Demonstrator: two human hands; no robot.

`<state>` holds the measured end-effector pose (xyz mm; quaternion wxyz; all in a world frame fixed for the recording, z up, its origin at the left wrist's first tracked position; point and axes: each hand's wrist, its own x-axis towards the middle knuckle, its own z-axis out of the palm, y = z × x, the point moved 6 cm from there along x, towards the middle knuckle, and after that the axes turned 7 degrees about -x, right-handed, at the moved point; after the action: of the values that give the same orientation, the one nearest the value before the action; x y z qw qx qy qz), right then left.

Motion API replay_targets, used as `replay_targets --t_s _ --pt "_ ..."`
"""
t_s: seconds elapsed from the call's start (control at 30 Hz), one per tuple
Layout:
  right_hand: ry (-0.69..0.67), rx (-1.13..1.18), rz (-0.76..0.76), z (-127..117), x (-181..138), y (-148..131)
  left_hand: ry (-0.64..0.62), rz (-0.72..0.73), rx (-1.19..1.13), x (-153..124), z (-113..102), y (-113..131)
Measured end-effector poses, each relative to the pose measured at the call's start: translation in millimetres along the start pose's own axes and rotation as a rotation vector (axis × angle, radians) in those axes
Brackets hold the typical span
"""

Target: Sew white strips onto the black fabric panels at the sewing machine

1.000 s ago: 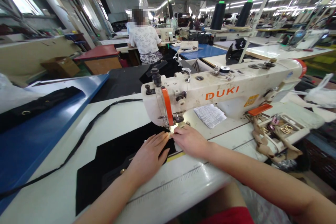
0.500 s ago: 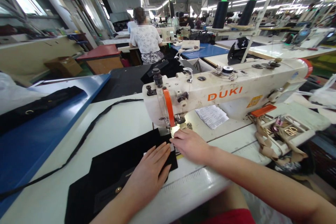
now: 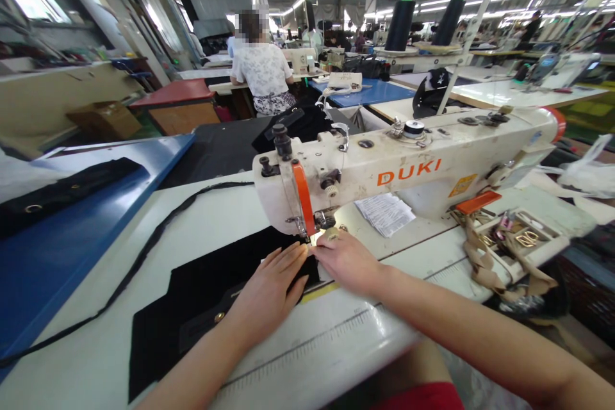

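Black fabric [image 3: 187, 314] lies flat at the table's [image 3: 336, 339] front edge, one corner under the machine's [image 3: 423, 173] foot [image 3: 310, 237]. The left hand [image 3: 269, 291] presses it, open and flat. The right hand [image 3: 348, 261], also open, grips nothing, its fingertips [image 3: 318, 251] just beside the foot. That close, they could be pricked, and uneven pressure could skew the fabric.

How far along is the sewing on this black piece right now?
Done: the black fabric already carries a metal snap, and its corner sits at the presser foot of the sewing machine. In hand: the left hand lies flat on it, and the right hand presses beside the foot. Left: no stitching is discernible; most of the piece lies on the near side of the foot, so much seam probably remains.
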<state>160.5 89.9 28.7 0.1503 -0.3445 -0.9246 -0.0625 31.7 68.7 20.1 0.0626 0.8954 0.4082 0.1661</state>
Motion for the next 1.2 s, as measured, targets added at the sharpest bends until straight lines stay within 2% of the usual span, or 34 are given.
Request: replay_targets --t_s 0.43,0.87,1.2 --pt "-0.003 -0.037 -0.001 6 3 2 -0.012 0.001 -0.009 5 1 -7" --pt "-0.010 -0.037 -0.017 5 -2 0 -0.052 -0.063 -0.026 5 2 -7" --pt "0.017 -0.061 0.003 10 -2 2 -0.053 -0.081 0.009 17 2 -22"
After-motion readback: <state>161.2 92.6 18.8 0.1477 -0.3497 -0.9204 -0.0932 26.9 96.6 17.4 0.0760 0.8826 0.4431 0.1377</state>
